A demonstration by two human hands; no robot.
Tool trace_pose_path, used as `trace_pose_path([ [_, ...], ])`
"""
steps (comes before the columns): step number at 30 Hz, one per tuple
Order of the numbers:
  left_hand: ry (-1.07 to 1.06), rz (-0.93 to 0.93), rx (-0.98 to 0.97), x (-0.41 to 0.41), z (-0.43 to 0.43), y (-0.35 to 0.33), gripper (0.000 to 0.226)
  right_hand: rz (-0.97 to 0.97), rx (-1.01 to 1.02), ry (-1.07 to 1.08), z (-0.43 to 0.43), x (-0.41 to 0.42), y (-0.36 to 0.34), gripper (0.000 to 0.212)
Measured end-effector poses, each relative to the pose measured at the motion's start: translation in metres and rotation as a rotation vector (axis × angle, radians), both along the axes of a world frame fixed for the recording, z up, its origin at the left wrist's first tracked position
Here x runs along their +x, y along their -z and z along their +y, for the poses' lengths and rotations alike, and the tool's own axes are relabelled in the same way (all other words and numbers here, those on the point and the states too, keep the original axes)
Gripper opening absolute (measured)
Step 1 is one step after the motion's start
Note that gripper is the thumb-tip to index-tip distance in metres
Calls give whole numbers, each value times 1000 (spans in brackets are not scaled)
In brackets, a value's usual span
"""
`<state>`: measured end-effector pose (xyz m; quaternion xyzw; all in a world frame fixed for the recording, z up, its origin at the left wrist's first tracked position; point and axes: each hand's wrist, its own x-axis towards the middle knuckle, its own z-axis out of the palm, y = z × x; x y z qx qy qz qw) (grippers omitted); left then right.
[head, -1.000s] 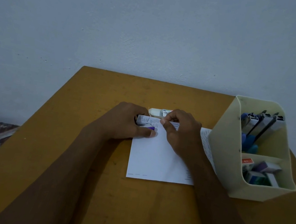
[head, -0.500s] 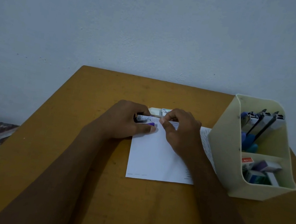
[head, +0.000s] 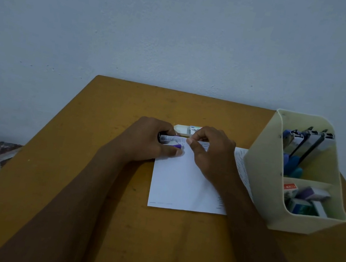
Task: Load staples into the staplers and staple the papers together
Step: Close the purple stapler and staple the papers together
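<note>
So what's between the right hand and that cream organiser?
Head view: only the printed edge of the papers on the table, between right hand and organiser.

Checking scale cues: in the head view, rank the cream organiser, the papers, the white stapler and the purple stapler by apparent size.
1. cream organiser.
2. papers, partly covered.
3-4. white stapler and purple stapler: both mostly hidden, so unranked.

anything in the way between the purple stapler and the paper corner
Nothing visible. The left hand holds the purple stapler at the top left corner of the papers, the right hand pinches the top edge beside it, and the white stapler lies behind them.
</note>
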<state>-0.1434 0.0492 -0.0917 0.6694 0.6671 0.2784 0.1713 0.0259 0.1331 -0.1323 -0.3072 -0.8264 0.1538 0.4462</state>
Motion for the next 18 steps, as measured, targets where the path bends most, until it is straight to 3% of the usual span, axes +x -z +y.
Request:
trace_pose_path([
  [13, 16, 7, -1, 0, 0, -1, 38, -24, 19, 22, -1, 0, 0, 14],
  [18, 15, 16, 27, 0, -1, 1, 26, -28, 10, 19, -2, 0, -2, 15],
])
